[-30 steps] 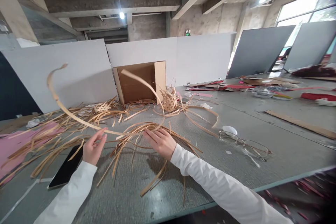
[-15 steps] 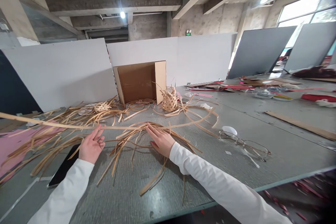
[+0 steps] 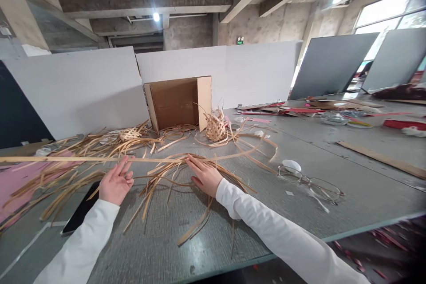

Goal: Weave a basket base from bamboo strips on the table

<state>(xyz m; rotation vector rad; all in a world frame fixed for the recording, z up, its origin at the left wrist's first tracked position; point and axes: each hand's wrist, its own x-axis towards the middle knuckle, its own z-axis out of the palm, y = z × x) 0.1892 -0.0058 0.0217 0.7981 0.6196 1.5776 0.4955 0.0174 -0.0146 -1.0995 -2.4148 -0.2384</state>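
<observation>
A long, thin bamboo strip (image 3: 156, 159) stretches almost level across both hands, running out of view at the left and bending upward at its right end. My left hand (image 3: 116, 181), palm turned up, has the strip at its index and middle fingertips; its other fingers are loosely curled. My right hand (image 3: 205, 177) grips the strip at its fingertips, the fingers stretched forward and close together, thumb below. Under the strip lies a loose bundle of bamboo strips (image 3: 159, 173), fanned over the grey table (image 3: 159, 244).
Behind stand a woven basket piece (image 3: 215, 126) with loose ends, a flatter woven piece (image 3: 129, 134) and an open cardboard box (image 3: 204, 104). A black phone (image 3: 81, 211) lies by my left forearm. Eyeglasses (image 3: 309, 182) and a white oval object (image 3: 291, 166) sit to the right.
The left end of the bamboo strip has dropped, so the strip lies more level. Both hands have barely moved.
</observation>
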